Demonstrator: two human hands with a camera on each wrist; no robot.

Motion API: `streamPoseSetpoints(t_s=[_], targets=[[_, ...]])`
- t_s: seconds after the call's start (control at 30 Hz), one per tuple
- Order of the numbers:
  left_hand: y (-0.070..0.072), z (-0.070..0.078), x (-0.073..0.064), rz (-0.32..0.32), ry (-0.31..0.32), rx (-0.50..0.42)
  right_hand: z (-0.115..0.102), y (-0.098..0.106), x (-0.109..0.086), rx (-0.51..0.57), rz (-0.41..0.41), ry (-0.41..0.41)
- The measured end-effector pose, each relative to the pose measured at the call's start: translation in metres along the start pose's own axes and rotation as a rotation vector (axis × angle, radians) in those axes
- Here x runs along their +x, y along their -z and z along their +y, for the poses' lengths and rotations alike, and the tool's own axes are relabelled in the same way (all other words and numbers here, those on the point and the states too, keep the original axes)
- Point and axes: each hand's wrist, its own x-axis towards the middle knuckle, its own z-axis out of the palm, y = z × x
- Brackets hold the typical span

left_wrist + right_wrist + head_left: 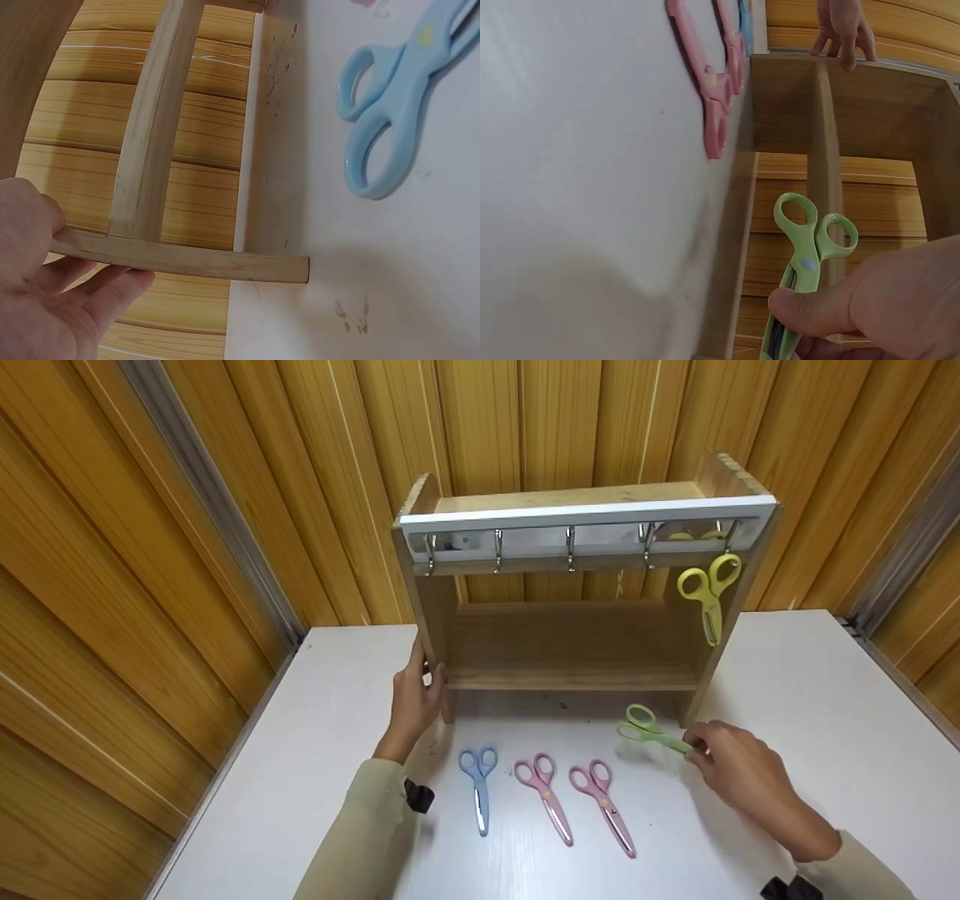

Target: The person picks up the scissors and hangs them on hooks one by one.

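In the head view, my right hand (739, 761) pinches a pair of pale green plastic scissors (651, 730) by the blade end, the two round loops pointing left, near the right foot of a light-brown wooden rack (570, 681); a shadow suggests they are just off the white tabletop (540, 877). My left hand (418, 697) grips the rack's left side panel. A yellow plastic-handled pair (711, 598) hangs on the rightmost silver metal hook (732, 536). In the left wrist view, my fingers curl round that panel's edge; the wood looks stiff, so I can hold firmly without bending it. In the right wrist view, my thumb lies across the green blades below the pivot, the fingers mostly hidden behind, and both loops are free. I judge these scissors light and stiff, hardly fragile, but smooth enough to twist in a thin pinch, and the loops might spread at the pivot. Pressing both blades together close under it should steady them.
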Motion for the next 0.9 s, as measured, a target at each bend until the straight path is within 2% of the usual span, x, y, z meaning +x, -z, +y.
streamPoseSetpoints(t_s=[0.23,0.57,0.9], targets=[[-0.001,0.000,0.000,-0.007,0.016,-0.014,-0.021,0.028,0.012,0.051,0.115,0.052],[-0.001,0.001,0.000,-0.007,0.009,-0.028,-0.043,0.051,0.024,0.190,0.368,0.189],[-0.001,0.000,0.000,0.003,0.005,-0.005,-0.063,0.061,0.036,0.397,0.449,0.149]])
